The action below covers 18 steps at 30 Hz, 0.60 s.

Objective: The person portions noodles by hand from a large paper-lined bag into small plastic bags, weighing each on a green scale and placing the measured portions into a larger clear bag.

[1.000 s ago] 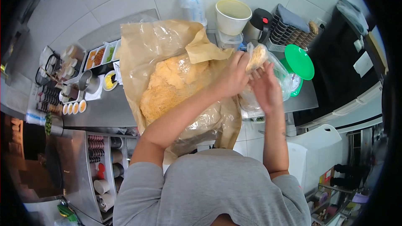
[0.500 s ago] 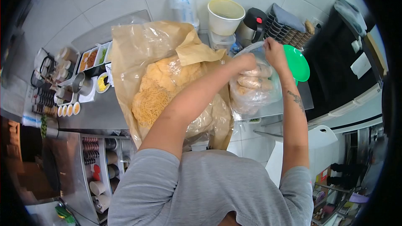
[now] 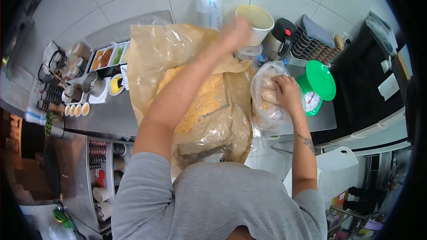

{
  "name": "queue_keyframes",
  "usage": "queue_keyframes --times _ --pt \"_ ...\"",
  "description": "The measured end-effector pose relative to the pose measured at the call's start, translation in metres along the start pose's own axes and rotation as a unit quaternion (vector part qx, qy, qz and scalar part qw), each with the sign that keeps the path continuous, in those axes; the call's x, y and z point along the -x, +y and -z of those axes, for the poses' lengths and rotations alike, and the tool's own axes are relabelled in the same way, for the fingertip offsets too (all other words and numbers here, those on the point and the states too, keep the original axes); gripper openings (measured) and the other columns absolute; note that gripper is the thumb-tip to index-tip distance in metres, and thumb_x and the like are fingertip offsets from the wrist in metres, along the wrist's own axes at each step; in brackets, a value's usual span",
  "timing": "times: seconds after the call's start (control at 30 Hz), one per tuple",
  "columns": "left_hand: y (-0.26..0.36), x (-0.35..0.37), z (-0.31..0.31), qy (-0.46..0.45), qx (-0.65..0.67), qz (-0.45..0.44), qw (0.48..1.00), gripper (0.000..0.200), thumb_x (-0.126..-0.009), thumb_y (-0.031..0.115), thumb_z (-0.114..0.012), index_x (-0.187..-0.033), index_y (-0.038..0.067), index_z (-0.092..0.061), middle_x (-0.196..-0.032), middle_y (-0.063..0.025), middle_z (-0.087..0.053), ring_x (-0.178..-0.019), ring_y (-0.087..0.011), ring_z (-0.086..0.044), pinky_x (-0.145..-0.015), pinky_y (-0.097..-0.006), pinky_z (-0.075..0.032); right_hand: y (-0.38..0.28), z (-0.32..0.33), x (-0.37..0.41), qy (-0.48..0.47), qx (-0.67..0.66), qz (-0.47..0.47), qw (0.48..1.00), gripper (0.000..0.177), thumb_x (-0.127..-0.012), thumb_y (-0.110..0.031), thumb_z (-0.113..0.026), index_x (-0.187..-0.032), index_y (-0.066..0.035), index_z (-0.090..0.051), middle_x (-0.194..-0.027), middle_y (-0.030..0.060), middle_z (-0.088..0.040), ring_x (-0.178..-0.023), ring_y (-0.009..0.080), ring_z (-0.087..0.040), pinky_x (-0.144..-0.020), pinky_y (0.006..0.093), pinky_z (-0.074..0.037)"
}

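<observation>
My left hand is smeared by motion in front of the white tub, so its fingers cannot be made out. On the right, my right hand is closed on a clear plastic bag with several wrapped, pale brown portions in it. To the left of that bag, a large sheet of brown paper lies spread out with clear plastic. Thin yellow noodles are heaped on it, partly hidden by my left forearm.
A green kitchen scale stands right of the bag. Behind are a steel jug with a black lid and stacked dark containers. Small sauce cups, a bowl of yellow pieces and topping trays are on the left.
My left hand has let go of the bag's rim and swung left and away from me. My right hand has come down onto the bag, whose opening has dropped. The camera view has shifted slightly.
</observation>
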<state>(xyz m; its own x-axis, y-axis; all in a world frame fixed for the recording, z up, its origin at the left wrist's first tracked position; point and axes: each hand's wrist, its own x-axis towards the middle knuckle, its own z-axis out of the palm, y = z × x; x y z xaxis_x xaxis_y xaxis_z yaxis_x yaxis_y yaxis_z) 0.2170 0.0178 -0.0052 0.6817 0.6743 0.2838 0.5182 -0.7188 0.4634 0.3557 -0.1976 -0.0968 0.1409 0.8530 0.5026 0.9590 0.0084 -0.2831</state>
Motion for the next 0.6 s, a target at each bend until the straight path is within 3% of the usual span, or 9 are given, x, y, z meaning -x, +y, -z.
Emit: queue_keyframes --times 0.03,0.07,0.13,0.23,0.33,0.43,0.5,0.53,0.6 --pt "-0.011 -0.007 0.023 0.16 -0.032 0.012 0.986 0.041 -0.077 0.023 -0.063 -0.114 0.008 -0.054 -0.113 -0.0178 -0.055 -0.098 -0.0314 -0.059 -0.083 -0.0399 -0.048 0.0 -0.001 0.0 -0.002 -0.001 -0.007 1.0 0.014 -0.078 -0.004 -0.057 -0.09 -0.005 -0.063 -0.091 0.0103 -0.062 -0.09 0.0326 -0.054 -0.083 0.0407 -0.042" --pt "-0.032 -0.026 0.039 0.195 -0.054 0.086 0.975 0.056 -0.074 0.029 -0.068 -0.12 0.003 -0.048 -0.12 -0.0209 -0.048 -0.1 -0.034 -0.057 -0.083 -0.0401 -0.048 -0.001 -0.003 0.0 -0.003 -0.002 -0.015 1.0 0.014 -0.078 -0.005 -0.057 -0.09 -0.005 -0.063 -0.091 0.01 -0.062 -0.09 0.0326 -0.054 -0.083 0.041 -0.042" --pt "-0.079 -0.053 0.045 0.215 -0.014 0.139 0.967 0.068 -0.07 0.032 -0.071 -0.124 0.0 -0.042 -0.117 -0.0221 -0.052 -0.1 -0.0343 -0.058 -0.082 -0.0401 -0.048 -0.003 -0.006 -0.001 0.006 -0.003 -0.023 1.0 0.013 -0.079 -0.006 -0.057 -0.091 -0.004 -0.063 -0.092 0.0097 -0.062 -0.092 0.0328 -0.054 -0.084 0.0415 -0.042" --pt "-0.106 -0.065 0.055 0.116 0.001 0.126 0.985 0.062 -0.068 0.03 -0.072 -0.114 -0.006 -0.051 -0.104 -0.0239 -0.06 -0.096 -0.0325 -0.06 -0.081 -0.0401 -0.049 -0.005 -0.013 0.002 0.029 0.0 -0.026 0.999 0.015 -0.079 -0.005 -0.057 -0.093 -0.004 -0.063 -0.095 0.0104 -0.061 -0.095 0.0332 -0.053 -0.085 0.0416 -0.041" --pt "-0.12 -0.078 0.062 0.086 -0.045 0.134 0.986 0.041 -0.07 0.029 -0.068 -0.097 -0.001 -0.063 -0.089 -0.0217 -0.065 -0.088 -0.0334 -0.063 -0.078 -0.04 -0.05 -0.011 -0.016 0.006 0.064 -0.014 -0.065 0.996 0.023 -0.077 -0.003 -0.058 -0.099 -0.005 -0.061 -0.1 0.0123 -0.059 -0.098 0.0332 -0.052 -0.087 0.0407 -0.04" --pt "-0.106 -0.077 0.082 0.147 -0.068 0.087 0.983 0.021 -0.073 0.016 -0.057 -0.085 0.004 -0.068 -0.092 -0.0214 -0.065 -0.091 -0.0361 -0.062 -0.078 -0.0419 -0.051 -0.03 -0.011 0.001 0.131 -0.008 -0.088 0.987 0.031 -0.075 -0.001 -0.059 -0.105 -0.005 -0.059 -0.104 0.0148 -0.056 -0.1 0.0332 -0.051 -0.089 0.0403 -0.039" --pt "-0.098 -0.085 0.097 0.223 -0.076 0.065 0.97 0.025 -0.073 0.027 -0.059 -0.086 0.008 -0.068 -0.091 -0.0173 -0.065 -0.084 -0.0372 -0.062 -0.074 -0.0422 -0.05 -0.046 -0.004 -0.008 0.198 0.085 -0.044 0.976 0.035 -0.074 0.0 -0.059 -0.108 -0.005 -0.057 -0.106 0.0164 -0.055 -0.101 0.0336 -0.051 -0.09 0.0406 -0.038" --pt "-0.095 -0.089 0.105 0.259 -0.079 0.056 0.961 0.028 -0.073 0.032 -0.059 -0.086 0.01 -0.068 -0.091 -0.0152 -0.066 -0.08 -0.0378 -0.061 -0.072 -0.0424 -0.049 -0.052 -0.003 -0.013 0.2 0.052 -0.024 0.978 0.035 -0.074 0.0 -0.059 -0.108 -0.005 -0.057 -0.107 0.0166 -0.054 -0.101 0.034 -0.05 -0.09 0.0407 -0.038" --pt "-0.098 -0.112 0.125 0.304 -0.039 0.016 0.952 0.025 -0.079 0.028 -0.058 -0.086 0.005 -0.066 -0.083 -0.0143 -0.066 -0.073 -0.0317 -0.062 -0.066 -0.0398 -0.049 -0.064 -0.006 -0.026 0.2 -0.014 0.014 0.98 0.037 -0.073 0.001 -0.059 -0.11 -0.004 -0.056 -0.107 0.0169 -0.054 -0.101 0.0348 -0.05 -0.09 0.0409 -0.039"
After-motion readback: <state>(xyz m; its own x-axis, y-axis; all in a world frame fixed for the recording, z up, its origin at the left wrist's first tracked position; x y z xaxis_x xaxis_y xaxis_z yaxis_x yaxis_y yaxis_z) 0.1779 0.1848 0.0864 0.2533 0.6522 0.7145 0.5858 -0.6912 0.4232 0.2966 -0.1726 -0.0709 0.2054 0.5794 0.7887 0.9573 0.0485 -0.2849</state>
